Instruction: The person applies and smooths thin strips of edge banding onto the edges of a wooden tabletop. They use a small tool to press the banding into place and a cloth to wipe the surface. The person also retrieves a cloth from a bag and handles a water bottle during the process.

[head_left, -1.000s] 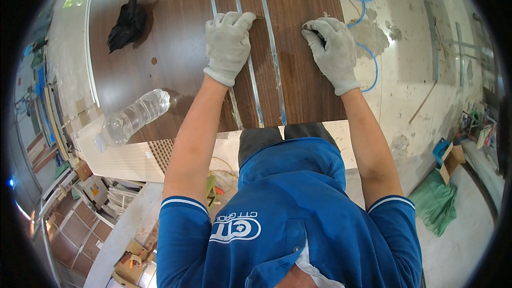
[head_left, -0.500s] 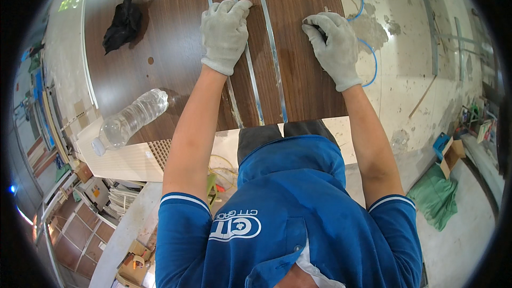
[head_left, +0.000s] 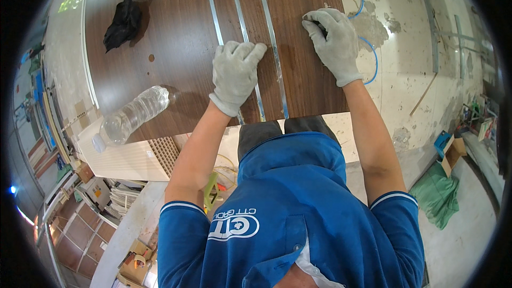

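Observation:
A dark brown wood-grain board (head_left: 176,69) lies before me, with three thin silvery strips (head_left: 269,16) set lengthwise in it. My left hand (head_left: 236,77), in a grey-white work glove, is closed low on the board over the strips near its close edge; whatever its curled fingers press or hold is hidden underneath. My right hand (head_left: 336,42), gloved alike, rests by the board's right edge with fingers curled toward the thumb. A dark patch shows within its grip, too shadowed to name.
On the board's left lie a crumpled black cloth (head_left: 123,23) and a clear plastic bottle (head_left: 136,114) tipped on its side. A cream ribbed panel stack (head_left: 125,157) sits under the near left corner. Blue hose (head_left: 375,56) coils on the stained floor at right, with a green sack (head_left: 437,197) beyond.
My left hand has slid toward me along the strips, from farther up the board to near its close edge. The right hand stays almost in place.

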A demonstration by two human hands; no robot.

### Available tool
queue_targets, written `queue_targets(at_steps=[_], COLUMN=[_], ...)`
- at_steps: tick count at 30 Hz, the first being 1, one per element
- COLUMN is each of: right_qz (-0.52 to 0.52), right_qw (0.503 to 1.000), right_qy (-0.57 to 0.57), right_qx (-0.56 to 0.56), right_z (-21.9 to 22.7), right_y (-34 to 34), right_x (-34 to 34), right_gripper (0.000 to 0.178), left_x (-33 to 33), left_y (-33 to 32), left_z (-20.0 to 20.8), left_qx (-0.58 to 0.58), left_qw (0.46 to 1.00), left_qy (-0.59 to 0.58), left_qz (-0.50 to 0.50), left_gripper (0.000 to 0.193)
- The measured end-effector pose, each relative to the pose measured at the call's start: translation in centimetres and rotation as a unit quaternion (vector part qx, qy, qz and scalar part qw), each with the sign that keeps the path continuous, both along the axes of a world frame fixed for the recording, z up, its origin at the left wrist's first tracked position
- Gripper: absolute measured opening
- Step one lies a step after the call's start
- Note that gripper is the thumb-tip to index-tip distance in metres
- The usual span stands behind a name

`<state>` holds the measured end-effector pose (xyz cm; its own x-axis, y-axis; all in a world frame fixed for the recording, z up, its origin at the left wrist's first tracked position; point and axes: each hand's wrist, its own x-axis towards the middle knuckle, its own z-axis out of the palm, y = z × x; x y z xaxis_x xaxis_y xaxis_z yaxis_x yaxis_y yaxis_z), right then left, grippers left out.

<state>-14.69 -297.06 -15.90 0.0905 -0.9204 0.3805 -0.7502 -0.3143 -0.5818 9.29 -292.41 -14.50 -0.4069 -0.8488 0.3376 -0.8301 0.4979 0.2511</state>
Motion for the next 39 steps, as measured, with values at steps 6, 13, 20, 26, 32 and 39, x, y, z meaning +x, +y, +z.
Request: queue_targets(at_steps=[6,13,20,26,32,39], right_qz=[-0.002,0.004,0.002,0.002,0.000,0.010], right_qw=[1.000,1.000,1.000,1.000,1.000,1.000], right_qy=[-0.005,0.005,0.003,0.002,-0.008,-0.001], right_qx=[0.004,-0.010,0.003,-0.021,0.010,-0.008], right_z=[-0.1,-0.2,0.0,-0.2,-0.7,-0.7], right_y=[-0.1,-0.1,-0.1,-0.2,-0.2,-0.3], right_x=[0.0,0.0,0.0,-0.1,-0.2,-0.3], right_gripper=[0.011,0.011,0.011,0.012,0.012,0.012], left_x=[0.4,-0.2,-0.1,0.1,0.0,-0.4], left_y=[1.9,0.9,2.9,4.8,3.5,4.8], left_z=[0.4,-0.3,0.0,0.6,0.3,-0.2], left_qx=[0.030,0.031,0.037,0.049,0.035,0.036], left_qw=[0.999,0.999,0.999,0.998,0.999,0.999], left_qy=[0.019,0.023,-0.002,0.026,0.020,0.003], left_qz=[-0.022,0.030,-0.005,-0.041,0.018,-0.002], left_gripper=[0.030,0.030,0.031,0.032,0.033,0.032])
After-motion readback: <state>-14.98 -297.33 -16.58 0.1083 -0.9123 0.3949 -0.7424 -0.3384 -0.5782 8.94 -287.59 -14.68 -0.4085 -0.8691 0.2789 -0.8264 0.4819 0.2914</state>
